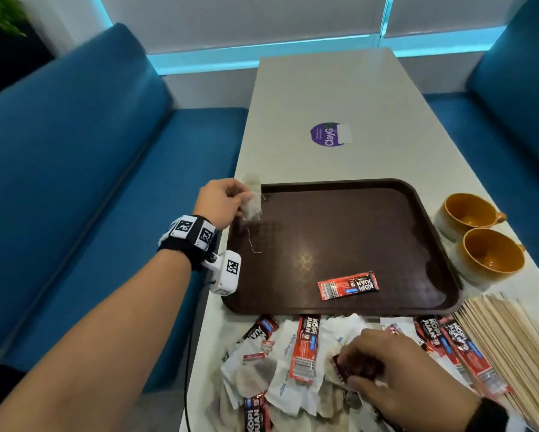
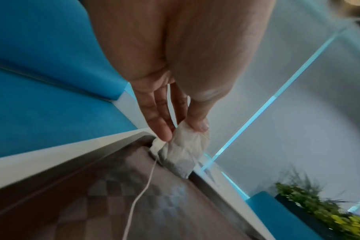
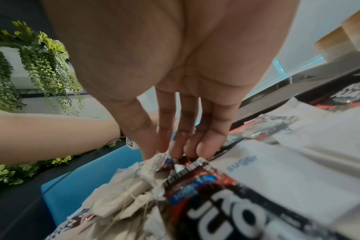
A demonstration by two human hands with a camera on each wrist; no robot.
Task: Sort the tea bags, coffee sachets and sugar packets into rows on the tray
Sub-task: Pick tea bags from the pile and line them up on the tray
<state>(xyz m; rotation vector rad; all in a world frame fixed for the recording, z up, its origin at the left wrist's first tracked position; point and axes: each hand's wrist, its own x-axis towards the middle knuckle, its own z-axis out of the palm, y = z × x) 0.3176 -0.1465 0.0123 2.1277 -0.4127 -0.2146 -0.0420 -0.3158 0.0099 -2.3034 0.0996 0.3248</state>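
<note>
My left hand (image 1: 227,199) pinches a beige tea bag (image 1: 252,201) above the far left corner of the brown tray (image 1: 433,213); its string hangs down onto the tray. In the left wrist view thumb and fingers pinch the tea bag (image 2: 184,149) over the tray corner (image 2: 113,203). One red coffee sachet (image 1: 348,285) lies on the tray near its front edge. My right hand (image 1: 396,372) reaches into the mixed pile (image 1: 293,363) of tea bags, sugar packets and sachets in front of the tray, fingertips pinching the end of a red coffee sachet (image 3: 187,168).
Two orange cups (image 1: 480,238) stand right of the tray. A bundle of wooden stirrers (image 1: 517,347) lies at the front right. A purple sticker (image 1: 330,134) marks the table beyond the tray. Blue benches (image 1: 90,198) flank the table.
</note>
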